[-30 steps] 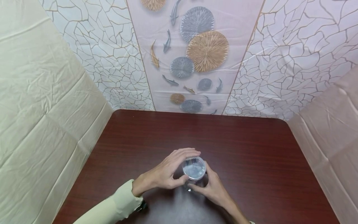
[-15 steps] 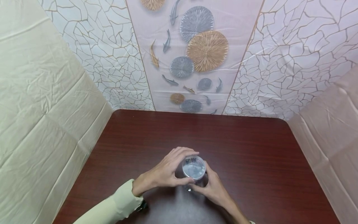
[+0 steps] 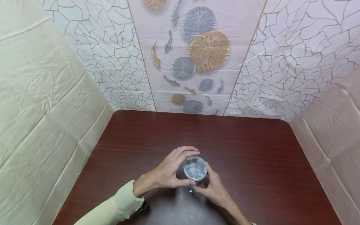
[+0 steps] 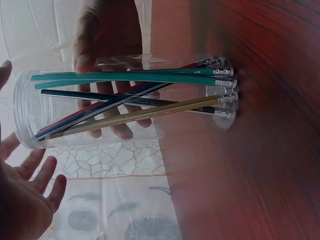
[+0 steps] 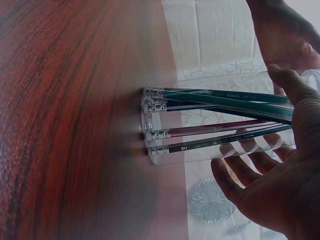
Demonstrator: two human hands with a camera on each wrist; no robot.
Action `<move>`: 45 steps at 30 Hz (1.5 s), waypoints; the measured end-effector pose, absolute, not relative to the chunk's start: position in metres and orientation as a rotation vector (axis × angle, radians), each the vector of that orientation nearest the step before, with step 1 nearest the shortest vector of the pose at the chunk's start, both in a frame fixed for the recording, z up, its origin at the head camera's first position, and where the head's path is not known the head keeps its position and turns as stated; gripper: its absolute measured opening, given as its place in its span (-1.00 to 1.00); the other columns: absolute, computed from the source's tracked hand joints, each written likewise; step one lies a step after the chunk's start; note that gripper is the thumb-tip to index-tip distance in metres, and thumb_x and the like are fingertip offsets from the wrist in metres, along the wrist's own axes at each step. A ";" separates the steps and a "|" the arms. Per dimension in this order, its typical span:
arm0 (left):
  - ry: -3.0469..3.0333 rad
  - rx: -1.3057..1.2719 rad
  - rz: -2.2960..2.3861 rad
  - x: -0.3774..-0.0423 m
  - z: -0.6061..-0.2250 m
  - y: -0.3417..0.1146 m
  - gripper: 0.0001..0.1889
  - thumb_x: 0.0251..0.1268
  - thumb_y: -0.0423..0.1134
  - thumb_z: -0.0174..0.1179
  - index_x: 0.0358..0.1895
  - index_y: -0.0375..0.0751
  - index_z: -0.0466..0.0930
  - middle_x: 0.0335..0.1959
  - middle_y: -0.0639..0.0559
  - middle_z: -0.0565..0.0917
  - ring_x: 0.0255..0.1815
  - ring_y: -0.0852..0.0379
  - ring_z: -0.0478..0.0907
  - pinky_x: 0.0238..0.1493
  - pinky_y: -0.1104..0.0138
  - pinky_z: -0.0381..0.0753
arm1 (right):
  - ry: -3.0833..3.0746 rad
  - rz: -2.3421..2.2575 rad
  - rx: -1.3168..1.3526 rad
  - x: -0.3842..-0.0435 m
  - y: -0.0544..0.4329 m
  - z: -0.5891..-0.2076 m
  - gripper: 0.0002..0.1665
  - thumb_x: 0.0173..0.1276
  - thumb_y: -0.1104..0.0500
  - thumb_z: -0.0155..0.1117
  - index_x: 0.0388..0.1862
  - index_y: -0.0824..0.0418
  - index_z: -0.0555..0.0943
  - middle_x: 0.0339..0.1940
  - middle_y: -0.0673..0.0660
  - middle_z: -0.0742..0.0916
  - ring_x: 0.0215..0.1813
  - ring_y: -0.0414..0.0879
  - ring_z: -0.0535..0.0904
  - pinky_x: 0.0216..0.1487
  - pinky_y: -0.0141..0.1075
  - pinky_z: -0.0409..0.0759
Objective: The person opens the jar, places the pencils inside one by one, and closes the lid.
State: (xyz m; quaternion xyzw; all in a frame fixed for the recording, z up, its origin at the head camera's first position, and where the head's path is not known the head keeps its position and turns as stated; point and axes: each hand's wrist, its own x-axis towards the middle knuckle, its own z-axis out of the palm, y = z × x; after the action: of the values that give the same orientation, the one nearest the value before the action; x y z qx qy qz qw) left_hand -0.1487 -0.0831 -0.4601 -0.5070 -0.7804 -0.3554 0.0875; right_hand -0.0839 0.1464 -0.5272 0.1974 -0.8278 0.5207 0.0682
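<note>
A clear cylindrical jar point(image 4: 175, 122) stands upright on the table, with several pencils inside, their metal and eraser ends down. Green, dark, red, blue and gold-yellow pencils point(image 4: 150, 77) cross one another through the clear wall. My right hand point(image 3: 215, 189) grips the jar's body from the right, thumb at the near side and fingers behind it. Around the clear round lid point(image 3: 195, 168) at the top, my left hand point(image 3: 170, 173) holds the rim, thumb at the near edge and fingers at the far edge.
A dark red-brown wooden table point(image 3: 247, 150) with rounded far corners extends around the jar. Patterned fabric point(image 3: 208, 53) hangs behind it, and plain pale cloth point(image 3: 56, 109) rises along the left and right sides.
My left thumb has shifted right along the lid's near edge, and the left fingers have drawn slightly back to the left. The jar and right hand stay in place.
</note>
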 end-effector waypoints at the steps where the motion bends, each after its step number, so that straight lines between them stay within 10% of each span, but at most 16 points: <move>1: -2.328 -1.492 -1.050 -0.149 -0.460 -0.083 -0.05 0.21 0.18 0.51 0.60 -0.05 0.29 0.50 0.01 0.42 0.51 0.05 0.36 0.43 0.01 0.44 | -2.491 1.567 0.597 -0.084 0.147 -0.527 0.06 0.11 0.08 0.77 0.54 0.08 0.40 0.29 0.02 0.70 0.31 -0.06 0.61 0.39 -0.19 0.52; 16: -2.294 -1.606 -1.079 -0.150 -0.460 -0.082 -0.17 0.26 -0.03 0.41 0.58 -0.09 0.30 0.47 0.02 0.47 0.50 0.09 0.37 0.48 0.09 0.40 | -2.495 1.570 0.575 -0.083 0.146 -0.526 0.08 0.06 0.15 0.79 0.53 0.04 0.40 0.28 -0.06 0.69 0.30 -0.09 0.62 0.37 -0.21 0.54; 28: -2.368 -1.470 -1.013 -0.148 -0.462 -0.083 -0.06 0.28 0.22 0.46 0.62 -0.03 0.26 0.46 0.04 0.45 0.46 0.09 0.39 0.40 0.05 0.47 | -2.356 1.540 0.675 -0.087 0.146 -0.535 0.09 0.09 0.05 0.77 0.57 0.04 0.40 0.26 -0.03 0.71 0.26 -0.15 0.63 0.33 -0.45 0.46; 45: -2.303 -1.596 -1.070 -0.151 -0.462 -0.083 -0.17 0.29 -0.02 0.40 0.59 -0.10 0.29 0.48 0.05 0.47 0.50 0.09 0.38 0.49 0.12 0.38 | -2.503 1.581 0.573 -0.084 0.147 -0.527 0.06 0.08 0.12 0.78 0.52 0.03 0.41 0.27 -0.08 0.69 0.30 -0.09 0.62 0.38 -0.18 0.54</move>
State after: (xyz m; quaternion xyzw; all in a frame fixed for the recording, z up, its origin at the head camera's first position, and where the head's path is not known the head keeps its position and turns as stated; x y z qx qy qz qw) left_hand -0.1508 -0.0834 -0.4621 -0.5307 -0.7660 -0.3558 0.0709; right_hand -0.0836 0.1466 -0.5273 0.1896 -0.8284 0.5233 0.0632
